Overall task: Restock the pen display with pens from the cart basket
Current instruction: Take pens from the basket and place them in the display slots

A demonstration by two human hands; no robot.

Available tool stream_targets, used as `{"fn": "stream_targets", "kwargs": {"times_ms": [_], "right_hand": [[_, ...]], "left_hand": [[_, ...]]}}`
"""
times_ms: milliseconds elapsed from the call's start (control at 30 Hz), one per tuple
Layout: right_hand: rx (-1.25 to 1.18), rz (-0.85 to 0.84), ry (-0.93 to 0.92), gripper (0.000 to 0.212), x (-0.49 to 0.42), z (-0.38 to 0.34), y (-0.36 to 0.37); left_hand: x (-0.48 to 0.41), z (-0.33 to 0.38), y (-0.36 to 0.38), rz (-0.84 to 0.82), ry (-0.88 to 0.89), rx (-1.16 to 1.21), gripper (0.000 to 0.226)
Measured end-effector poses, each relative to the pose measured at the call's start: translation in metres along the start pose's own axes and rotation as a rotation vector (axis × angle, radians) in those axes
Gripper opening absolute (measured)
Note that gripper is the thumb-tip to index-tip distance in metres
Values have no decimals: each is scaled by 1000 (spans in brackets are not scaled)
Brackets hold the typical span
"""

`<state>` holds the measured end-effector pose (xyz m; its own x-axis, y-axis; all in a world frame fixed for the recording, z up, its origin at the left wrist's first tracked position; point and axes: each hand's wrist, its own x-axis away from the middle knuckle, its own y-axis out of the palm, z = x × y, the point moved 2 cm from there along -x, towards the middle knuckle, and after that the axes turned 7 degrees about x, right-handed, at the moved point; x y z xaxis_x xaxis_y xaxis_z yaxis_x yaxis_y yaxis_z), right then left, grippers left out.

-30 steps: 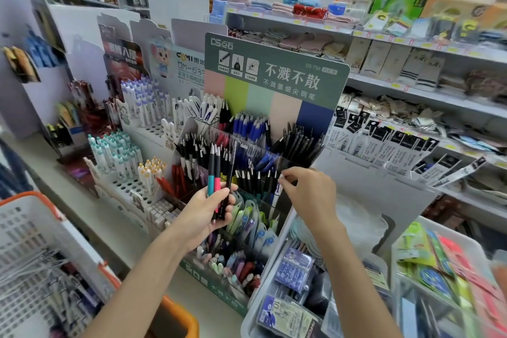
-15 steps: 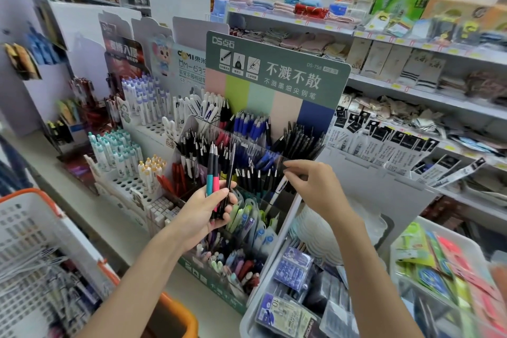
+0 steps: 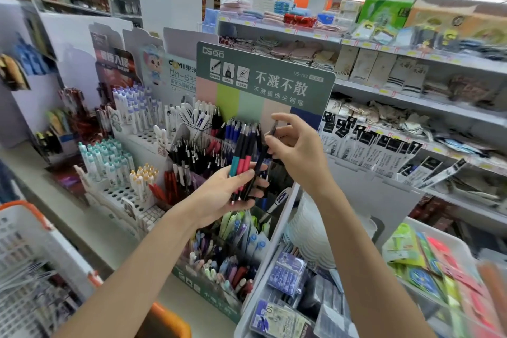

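Gripping slim pens (image 3: 242, 156), left hand (image 3: 216, 197) faces right hand's (image 3: 300, 153) pinched pen (image 3: 273, 128).

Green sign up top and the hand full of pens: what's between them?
Head view: rows of blue pens and black pens in the display stand between the green sign and the left hand gripping its bunch.

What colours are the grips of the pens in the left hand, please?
The pens have teal, red and dark grips; head view.
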<state>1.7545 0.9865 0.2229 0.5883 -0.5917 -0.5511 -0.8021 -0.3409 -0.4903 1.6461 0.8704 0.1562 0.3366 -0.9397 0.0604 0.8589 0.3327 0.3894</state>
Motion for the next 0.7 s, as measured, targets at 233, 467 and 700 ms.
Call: {"fn": "stream_targets", "kwargs": {"times_ms": [233,467,700], "right_hand": [[69,517,-145,34,-33,-10,-63],[300,423,-195,29,-40,10,-58],[430,243,-108,22,-24,38,-34]], "left_hand": [[-11,3,-11,124,68,106,27],[-16,-3,-8,157,43,67,24],[-17,-2,-11,138,33,59,24]]}}
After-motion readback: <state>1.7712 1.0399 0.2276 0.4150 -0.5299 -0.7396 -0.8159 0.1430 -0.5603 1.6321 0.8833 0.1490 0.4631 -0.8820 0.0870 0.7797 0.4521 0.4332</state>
